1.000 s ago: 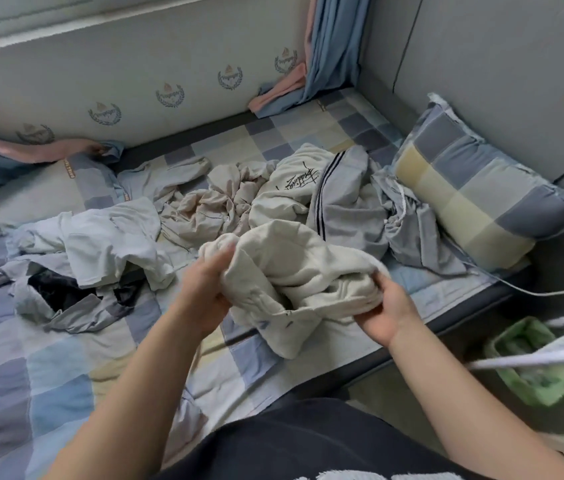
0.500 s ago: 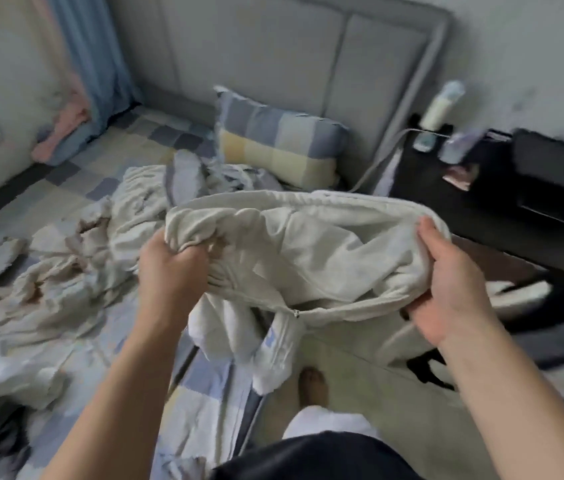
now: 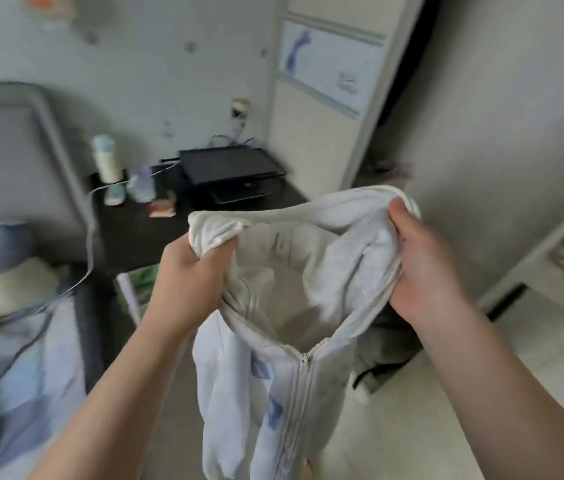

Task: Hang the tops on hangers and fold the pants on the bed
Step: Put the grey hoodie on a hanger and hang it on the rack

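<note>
The left hand [image 3: 190, 271] and right hand [image 3: 422, 268] are held apart. Each is clenched on a bunch of fabric at the neck opening of a white zip hoodie [image 3: 291, 375], stretching the opening wide between them. The body of the hoodie hangs below the hands, clear of the floor. Its zipper [image 3: 303, 365] is closed from just under the opening, and blurred blue print shows on the front.

No hanger is in the hoodie or in either hand, so this top looks picked up and opened but not yet hung. That puts the task at an early step for this garment.

The bed [image 3: 13, 375] lies below and outside the left forearm, and only its edge shows, so how many tops and pants are left there cannot be judged. Under the right wrist a dark garment [image 3: 388, 344] lies on the floor, possibly more clothing to sort. A black side table [image 3: 142, 233] stands beyond the left hand.
</note>
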Demonstrator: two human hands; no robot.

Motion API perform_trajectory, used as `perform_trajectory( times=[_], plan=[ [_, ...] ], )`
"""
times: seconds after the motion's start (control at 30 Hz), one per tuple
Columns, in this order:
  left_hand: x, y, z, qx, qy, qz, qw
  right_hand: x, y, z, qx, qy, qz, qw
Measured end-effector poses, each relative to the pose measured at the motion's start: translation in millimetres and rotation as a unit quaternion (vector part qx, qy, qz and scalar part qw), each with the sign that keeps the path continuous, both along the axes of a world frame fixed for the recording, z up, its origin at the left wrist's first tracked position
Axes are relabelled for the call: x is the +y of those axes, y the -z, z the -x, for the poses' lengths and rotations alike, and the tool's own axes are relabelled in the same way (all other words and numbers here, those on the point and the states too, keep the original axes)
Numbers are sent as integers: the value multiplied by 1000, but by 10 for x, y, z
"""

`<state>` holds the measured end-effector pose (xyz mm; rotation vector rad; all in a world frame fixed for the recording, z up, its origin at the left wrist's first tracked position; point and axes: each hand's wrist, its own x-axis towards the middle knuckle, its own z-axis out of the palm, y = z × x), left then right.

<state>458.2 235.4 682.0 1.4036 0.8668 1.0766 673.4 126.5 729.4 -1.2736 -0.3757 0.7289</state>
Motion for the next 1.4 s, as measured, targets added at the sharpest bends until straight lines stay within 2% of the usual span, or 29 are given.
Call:
perform_trajectory(
  times=[0.13,0.4,0.7,0.9,1.0,1.07,1.1,1.23,1.27,1.4],
  plan=[
    [126,-325,-1153,-24,90,-61,994,-74,-240,-978,-32,58,-3,998],
    [356,-1318,-3270,-100,184,-129,969,-141,-1153,-2645,-119,154,-58,979],
    [656,-2724,-5099,-163,204,-187,947,-14,-2527,-3944,-291,231,-7,928],
    [936,-3489,-6020,-198,205,-226,932,261,-3348,-4552,-356,267,23,895],
    [1125,-3890,-6413,-217,191,-228,930,442,-3736,-4794,-398,299,28,867],
    [1234,-4164,-6624,-227,187,-228,928,561,-3998,-4953,-446,335,60,828],
    [1271,-4294,-6710,-228,190,-227,927,616,-4120,-5032,-478,356,104,796],
    [1405,-4708,-7107,-242,211,-248,914,766,-4476,-5300,-590,439,292,611],
    [1428,-4782,-7209,-243,213,-254,911,790,-4530,-5391,-601,453,319,576],
    [1540,-5014,-7631,-269,240,-270,893,861,-4646,-5740,-604,482,400,493]
  ],
)
